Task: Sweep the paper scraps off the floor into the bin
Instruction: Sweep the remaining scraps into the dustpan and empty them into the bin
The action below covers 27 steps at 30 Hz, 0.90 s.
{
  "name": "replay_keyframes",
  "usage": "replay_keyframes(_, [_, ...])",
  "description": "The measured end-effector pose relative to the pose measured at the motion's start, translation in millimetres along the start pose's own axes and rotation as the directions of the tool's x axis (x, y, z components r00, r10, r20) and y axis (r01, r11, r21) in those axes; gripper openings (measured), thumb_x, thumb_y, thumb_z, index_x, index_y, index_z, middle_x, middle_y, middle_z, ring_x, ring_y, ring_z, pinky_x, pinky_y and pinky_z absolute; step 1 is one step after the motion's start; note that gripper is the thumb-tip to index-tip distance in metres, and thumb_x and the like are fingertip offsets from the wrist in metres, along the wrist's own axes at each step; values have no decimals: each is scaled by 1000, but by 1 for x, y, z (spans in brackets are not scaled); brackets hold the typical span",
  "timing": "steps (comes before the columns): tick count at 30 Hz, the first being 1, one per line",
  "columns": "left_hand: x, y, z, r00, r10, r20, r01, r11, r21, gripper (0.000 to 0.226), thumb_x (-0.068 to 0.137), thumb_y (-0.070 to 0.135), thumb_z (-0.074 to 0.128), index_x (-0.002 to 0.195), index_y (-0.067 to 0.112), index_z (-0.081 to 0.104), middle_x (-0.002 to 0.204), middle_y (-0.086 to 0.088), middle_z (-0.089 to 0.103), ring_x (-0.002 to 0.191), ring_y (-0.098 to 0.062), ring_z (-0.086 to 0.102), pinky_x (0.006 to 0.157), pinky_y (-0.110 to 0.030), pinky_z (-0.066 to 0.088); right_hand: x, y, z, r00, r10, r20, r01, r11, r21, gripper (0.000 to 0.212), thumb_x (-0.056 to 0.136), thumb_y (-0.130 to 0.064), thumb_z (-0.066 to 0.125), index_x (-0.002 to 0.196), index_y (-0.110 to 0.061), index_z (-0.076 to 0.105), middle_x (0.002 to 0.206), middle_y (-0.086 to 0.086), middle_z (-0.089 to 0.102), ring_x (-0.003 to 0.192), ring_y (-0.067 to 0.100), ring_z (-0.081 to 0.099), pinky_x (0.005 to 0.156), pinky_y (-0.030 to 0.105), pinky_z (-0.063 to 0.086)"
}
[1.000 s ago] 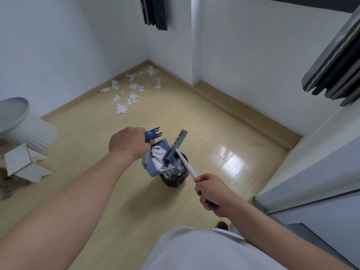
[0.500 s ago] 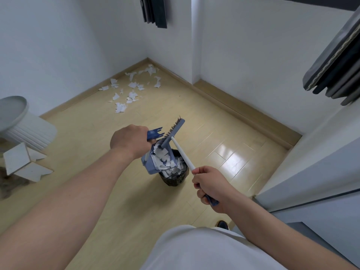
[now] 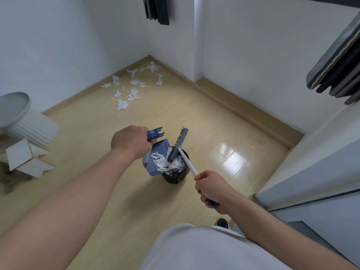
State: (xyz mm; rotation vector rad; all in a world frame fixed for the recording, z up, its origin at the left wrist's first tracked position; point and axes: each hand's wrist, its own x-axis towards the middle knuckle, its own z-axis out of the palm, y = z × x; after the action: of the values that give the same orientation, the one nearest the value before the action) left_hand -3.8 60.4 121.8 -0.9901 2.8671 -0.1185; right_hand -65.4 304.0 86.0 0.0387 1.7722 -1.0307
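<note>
My left grip (image 3: 131,142) clamps the dustpan (image 3: 153,170), right grip (image 3: 211,189) the brush (image 3: 178,147); I lowered it, scraps (image 3: 161,162) drop into the bin (image 3: 176,178), more wait at 11 o'clock

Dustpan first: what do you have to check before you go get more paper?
1. Dustpan tipped over the bin: ok.
2. Dustpan empty: not ok, paper lies at its mouth, against the brush.
3. Left hand grips the dustpan handle: ok.
4. Right hand grips the brush stick: ok.
5. Floor clean: not ok, scraps lie in the corner.
6. Room left in bin: cannot tell.
</note>
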Motion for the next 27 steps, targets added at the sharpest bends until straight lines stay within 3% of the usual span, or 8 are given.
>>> replay_keyframes(9, [0, 0, -2, 1000, -5, 0, 5, 1000, 20, 30, 95, 52, 50, 91, 24, 61, 78, 3, 55, 69, -22, 54, 57, -28, 39, -10, -4, -7, 999, -38, -5, 37, 996, -80, 24, 91, -2, 35, 98, -18, 52, 73, 10, 45, 52, 20, 35, 41, 22, 26])
replay_keyframes(20, [2, 12, -7, 999, 34, -22, -34, 999, 2, 24, 94, 50, 52, 84, 28, 53, 78, 3, 58, 69, -23, 58, 56, -27, 41, -11, -7, -7, 993, -20, 117, -6, 976, 218, 24, 88, 1, 42, 102, -14, 54, 71, 7, 42, 40, 12, 29, 42, 23, 18])
replay_keyframes(27, [3, 13, -5, 999, 29, -27, -29, 1000, 7, 26, 94, 52, 52, 86, 28, 55, 79, 3, 57, 70, -23, 57, 56, -27, 39, -6, 7, -10, 998, 4, 64, -9, 997, 79, 26, 87, 0, 39, 98, -18, 54, 71, 6, 44, 41, 13, 34, 41, 21, 22])
